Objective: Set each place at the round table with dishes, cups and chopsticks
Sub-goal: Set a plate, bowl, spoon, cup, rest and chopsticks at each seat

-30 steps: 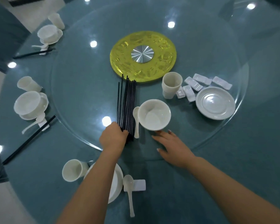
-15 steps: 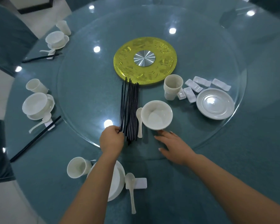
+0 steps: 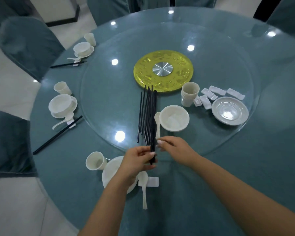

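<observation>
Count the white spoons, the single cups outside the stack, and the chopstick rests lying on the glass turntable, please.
White spoons: 4
Single cups: 3
Chopstick rests on the glass turntable: 5
Total: 12

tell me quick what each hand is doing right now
Left hand: fingers pinch the near ends of a few black chopsticks.
Right hand: by the chopsticks' near ends, fingers blurred; cannot tell whether it grips anything.
</observation>
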A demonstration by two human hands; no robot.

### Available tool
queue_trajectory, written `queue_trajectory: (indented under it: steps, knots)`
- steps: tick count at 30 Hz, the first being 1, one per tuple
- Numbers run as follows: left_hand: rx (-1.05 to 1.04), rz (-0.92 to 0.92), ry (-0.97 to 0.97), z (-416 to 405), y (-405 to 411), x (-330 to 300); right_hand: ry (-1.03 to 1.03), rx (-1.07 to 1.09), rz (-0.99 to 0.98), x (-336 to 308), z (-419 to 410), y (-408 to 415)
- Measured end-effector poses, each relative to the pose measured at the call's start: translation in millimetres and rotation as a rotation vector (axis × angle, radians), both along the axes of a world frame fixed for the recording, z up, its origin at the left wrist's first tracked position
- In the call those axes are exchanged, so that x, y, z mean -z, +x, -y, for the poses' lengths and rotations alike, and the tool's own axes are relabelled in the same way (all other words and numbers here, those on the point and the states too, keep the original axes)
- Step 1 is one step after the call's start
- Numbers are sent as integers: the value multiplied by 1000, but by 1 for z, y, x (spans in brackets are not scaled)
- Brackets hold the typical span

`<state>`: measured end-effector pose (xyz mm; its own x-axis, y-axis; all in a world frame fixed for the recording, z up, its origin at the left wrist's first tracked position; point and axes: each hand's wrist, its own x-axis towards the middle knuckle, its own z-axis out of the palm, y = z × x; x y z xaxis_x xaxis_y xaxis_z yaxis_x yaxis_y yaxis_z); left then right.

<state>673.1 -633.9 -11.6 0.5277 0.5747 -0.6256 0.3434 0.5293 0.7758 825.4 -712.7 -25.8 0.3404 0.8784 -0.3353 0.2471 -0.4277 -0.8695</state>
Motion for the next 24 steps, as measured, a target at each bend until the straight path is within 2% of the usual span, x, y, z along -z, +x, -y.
queue_trajectory:
  steps: [6, 10, 24]
  knots:
    - [120, 24, -50, 31, -15, 0, 85, 376, -442, -24, -7, -11]
    - [130, 42, -50, 42, -25, -2, 108, 430, -475, -32, -1, -15]
    - [83, 85, -34, 67, -47, -5, 72, 401, -550, -36, 18, -38]
